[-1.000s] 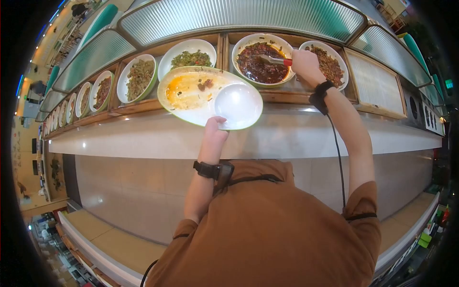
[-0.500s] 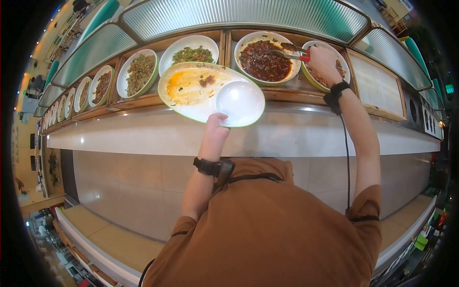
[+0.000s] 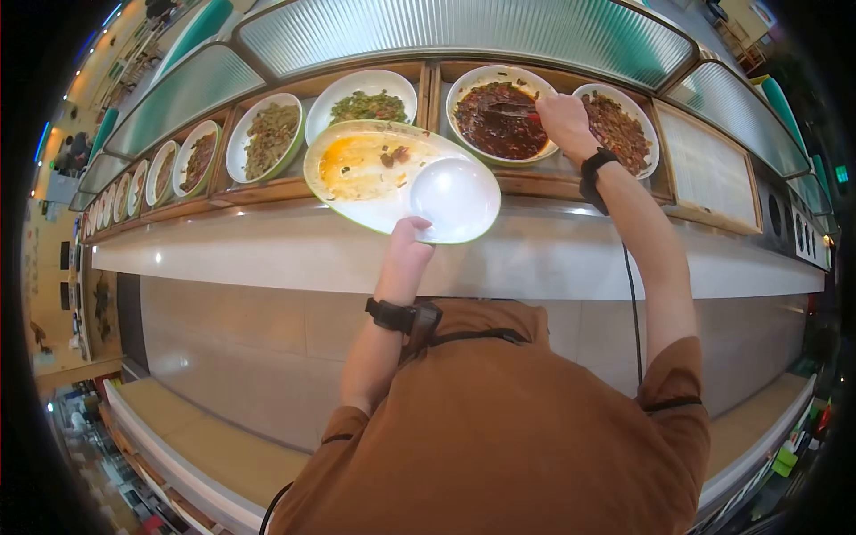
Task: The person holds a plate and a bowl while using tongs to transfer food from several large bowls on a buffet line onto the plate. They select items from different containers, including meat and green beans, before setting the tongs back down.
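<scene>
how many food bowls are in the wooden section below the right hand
2: a bowl of dark red food left of the right hand, a bowl of brownish food right of it; none seems hidden.

- Left hand (image 3: 410, 248) grips near edge of white oval plate (image 3: 361, 214), thumb on top.
- Plate: orange sauce smear left, few brown bits mid, round well right.
- Right hand (image 3: 569, 122) holds tongs (image 3: 519, 111), tips in dark red food in bowl (image 3: 505, 160); whether tips pinch anything unclear.
- Bowl of reddish-brown food (image 3: 592, 88) just right.
- Bowl of green food (image 3: 318, 114) beyond plate; more bowls run off left.
- Wooden frame (image 3: 267, 194) around bowls, pale counter (image 3: 241, 252) nearer, ribbed screen (image 3: 464, 32) far.
</scene>
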Motion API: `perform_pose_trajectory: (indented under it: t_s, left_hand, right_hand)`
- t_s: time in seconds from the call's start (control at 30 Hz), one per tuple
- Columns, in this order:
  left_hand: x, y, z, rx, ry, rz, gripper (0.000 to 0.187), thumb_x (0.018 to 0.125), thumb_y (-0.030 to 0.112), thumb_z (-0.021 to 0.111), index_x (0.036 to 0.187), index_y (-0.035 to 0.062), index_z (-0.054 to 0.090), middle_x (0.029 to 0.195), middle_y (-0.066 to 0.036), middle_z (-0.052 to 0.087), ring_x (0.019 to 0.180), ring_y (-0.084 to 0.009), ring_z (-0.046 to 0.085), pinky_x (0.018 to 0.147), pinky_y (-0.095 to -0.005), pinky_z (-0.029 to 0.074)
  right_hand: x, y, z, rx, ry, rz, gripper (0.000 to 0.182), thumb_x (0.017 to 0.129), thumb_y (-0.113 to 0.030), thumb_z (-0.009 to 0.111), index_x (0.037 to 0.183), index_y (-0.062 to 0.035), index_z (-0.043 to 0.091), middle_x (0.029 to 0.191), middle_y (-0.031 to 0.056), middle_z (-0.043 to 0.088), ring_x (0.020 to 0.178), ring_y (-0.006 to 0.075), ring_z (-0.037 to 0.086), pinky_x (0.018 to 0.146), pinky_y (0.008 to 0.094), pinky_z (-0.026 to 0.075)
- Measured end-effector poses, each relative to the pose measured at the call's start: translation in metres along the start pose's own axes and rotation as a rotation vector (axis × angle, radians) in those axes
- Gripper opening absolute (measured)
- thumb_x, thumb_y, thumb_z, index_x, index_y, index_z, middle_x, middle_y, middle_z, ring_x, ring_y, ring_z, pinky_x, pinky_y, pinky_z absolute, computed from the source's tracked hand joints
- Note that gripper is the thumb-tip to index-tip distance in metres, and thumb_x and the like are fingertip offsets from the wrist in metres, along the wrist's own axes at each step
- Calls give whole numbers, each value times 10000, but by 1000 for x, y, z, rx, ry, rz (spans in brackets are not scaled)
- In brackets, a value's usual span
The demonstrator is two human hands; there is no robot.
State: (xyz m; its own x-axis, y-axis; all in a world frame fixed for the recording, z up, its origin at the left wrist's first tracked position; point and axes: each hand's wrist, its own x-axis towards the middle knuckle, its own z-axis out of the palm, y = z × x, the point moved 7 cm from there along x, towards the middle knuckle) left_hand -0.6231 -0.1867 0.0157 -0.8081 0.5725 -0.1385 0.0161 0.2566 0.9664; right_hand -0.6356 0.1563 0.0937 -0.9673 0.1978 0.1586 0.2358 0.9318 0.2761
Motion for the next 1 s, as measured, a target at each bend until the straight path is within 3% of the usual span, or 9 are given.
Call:
perform_pose_trajectory:
  t_s: [0.13, 0.23, 0.27, 0.37, 0.47, 0.57, 0.67, 0.77, 1.0]
  left_hand:
    - [3, -13, 0, -12, 14, 30, 342, 698, -50, 514, 1040, -51, 520, 1068, -197, 570, 1049, -268, 531, 960, -340, 400]
    - [0, -4, 1, -45, 28, 38, 338, 693, -63, 497, 1031, -52, 517, 1047, -193, 568, 1030, -258, 536, 944, -332, 411]
    - [-1, 1, 1, -62, 28, 25, 337, 691, -69, 489, 1027, -54, 515, 1042, -194, 566, 1023, -255, 538, 940, -329, 414]
    - [3, -4, 2, -42, 17, 31, 372, 681, -65, 502, 1053, -57, 505, 1049, -190, 567, 993, -221, 547, 882, -297, 437]
    - [7, -13, 4, -27, 5, 49, 387, 669, -78, 492, 1055, -63, 494, 1057, -201, 560, 1000, -227, 547, 887, -302, 437]
    - [7, -11, 4, -83, 2, 31, 382, 656, -104, 461, 1036, -71, 485, 1060, -220, 546, 1027, -261, 542, 935, -333, 422]
    - [3, -2, 5, -112, 10, 30, 370, 659, -109, 454, 1026, -74, 484, 1062, -228, 541, 1038, -274, 539, 953, -342, 415]
    - [3, 0, 6, -101, 23, 9, 358, 673, -100, 466, 1028, -67, 491, 1059, -220, 547, 1040, -271, 537, 952, -340, 416]
    - [-5, 9, 1, -60, 11, -21, 360, 697, -75, 493, 1055, -42, 508, 1053, -185, 568, 1064, -264, 526, 968, -335, 396]
  right_hand:
    - [0, 13, -4, 145, -134, 154, 159, 760, -147, 639, 865, -49, 707, 884, 159, 695, 823, 302, 686, 718, 402, 547]
    - [-6, 28, -9, 350, -310, 320, 301, 687, -231, 733, 916, -37, 703, 930, 164, 697, 841, 303, 686, 758, 391, 545]
    - [-3, 37, 7, 403, -371, 361, 435, 614, -292, 793, 945, -25, 701, 940, 161, 700, 852, 294, 687, 763, 387, 541]
    - [-6, 40, 16, 527, -487, 376, 410, 610, -348, 791, 849, -23, 719, 825, 158, 696, 789, 288, 687, 692, 381, 526]
    - [-7, 34, 10, 495, -473, 364, 440, 627, -372, 780, 881, -18, 715, 829, 142, 697, 780, 274, 686, 672, 375, 515]
    - [-6, 43, 6, 459, -330, 405, 457, 632, -406, 777, 878, -27, 711, 835, 139, 698, 784, 274, 686, 677, 381, 525]
    - [-9, 40, -23, 235, -132, 305, 324, 684, -323, 749, 848, -47, 705, 834, 140, 696, 807, 287, 684, 680, 400, 534]
    - [-4, 32, -18, 41, -120, 107, 133, 769, -157, 649, 852, -64, 697, 824, 151, 693, 809, 305, 686, 711, 406, 544]
    - [-5, 0, -7, 21, -42, -63, 112, 776, -82, 593, 808, -60, 698, 811, 153, 687, 778, 303, 687, 672, 403, 547]
